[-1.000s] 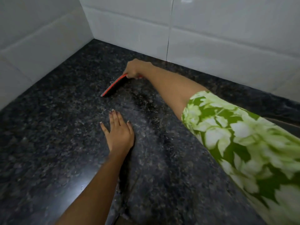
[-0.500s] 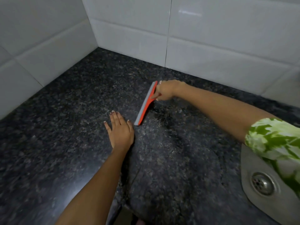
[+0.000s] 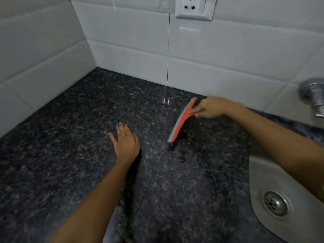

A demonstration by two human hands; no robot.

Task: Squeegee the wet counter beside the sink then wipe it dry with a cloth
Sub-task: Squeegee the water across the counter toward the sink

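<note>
The dark speckled granite counter point(image 3: 70, 137) fills the view. My right hand point(image 3: 213, 106) is shut on the handle of an orange squeegee point(image 3: 181, 121) with a grey rubber blade; the blade rests on the counter, running from near the back wall toward me. Small beads of water point(image 3: 181, 157) sit just beyond the blade's near end. My left hand point(image 3: 125, 142) lies flat on the counter, palm down with fingers spread, left of the squeegee and apart from it. The steel sink point(image 3: 263, 172) lies at the right. No cloth is in view.
White tiled walls point(image 3: 131, 41) close the counter at the back and left, meeting in a corner. A wall socket point(image 3: 193, 8) sits above. A metal tap point(image 3: 314, 95) juts from the wall at the right, above the sink's drain point(image 3: 276, 203).
My right hand has dragged the squeegee from near the back corner rightward across the counter toward the sink. My left hand stayed flat in place. The view shifted to show sink and tap.
</note>
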